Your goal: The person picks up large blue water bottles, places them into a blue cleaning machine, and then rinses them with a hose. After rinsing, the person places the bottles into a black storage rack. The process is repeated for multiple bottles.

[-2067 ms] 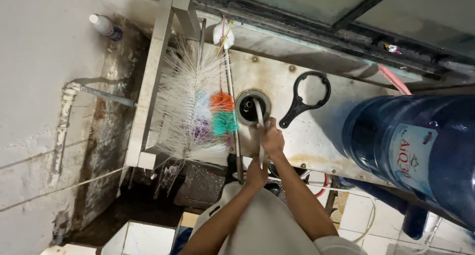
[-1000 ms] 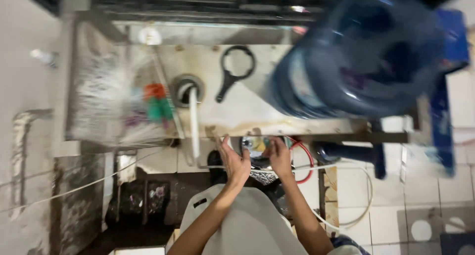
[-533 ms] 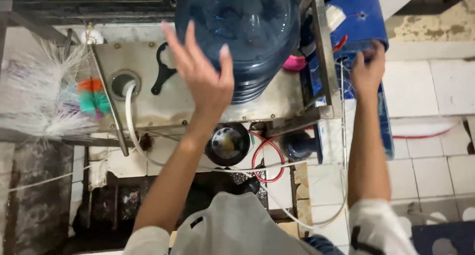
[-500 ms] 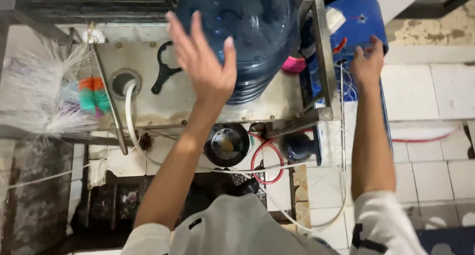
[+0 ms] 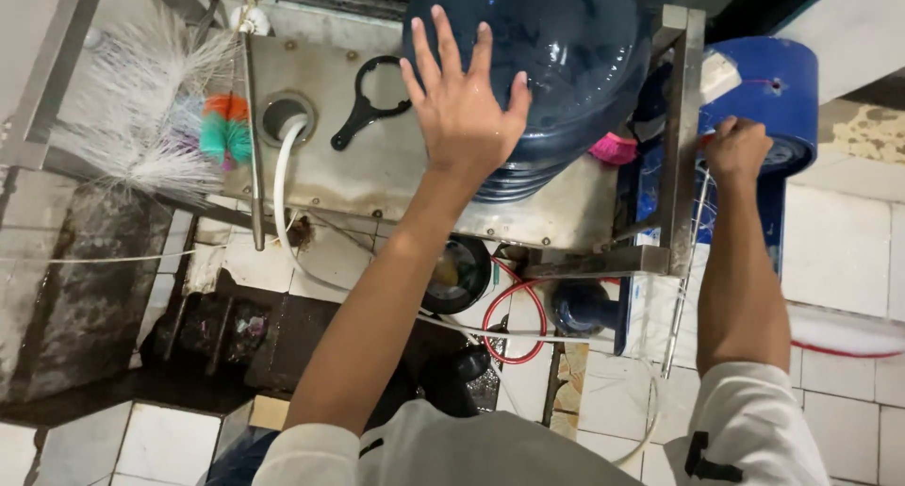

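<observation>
A large blue water jug (image 5: 556,43) stands on a wet metal bench (image 5: 377,165). My left hand (image 5: 462,99) is spread flat with fingers apart against the jug's near side. My right hand (image 5: 735,148) is closed over the edge of a blue drum-shaped part (image 5: 773,90) just right of the bench's metal frame post (image 5: 681,137). What the right hand grips cannot be made out exactly.
A black ring wrench (image 5: 363,109) lies on the bench next to a round hole with a white hose (image 5: 281,175). A big white bristle brush (image 5: 141,118) with orange and green tufts sits at left. Red and white hoses and a black bowl (image 5: 462,274) hang below. A pink scrubber (image 5: 615,148) sits beside the jug.
Both hands left the bench's front edge. The left rose to the jug and now lies flatter on it; the right reached out to the blue drum. My view swung right.
</observation>
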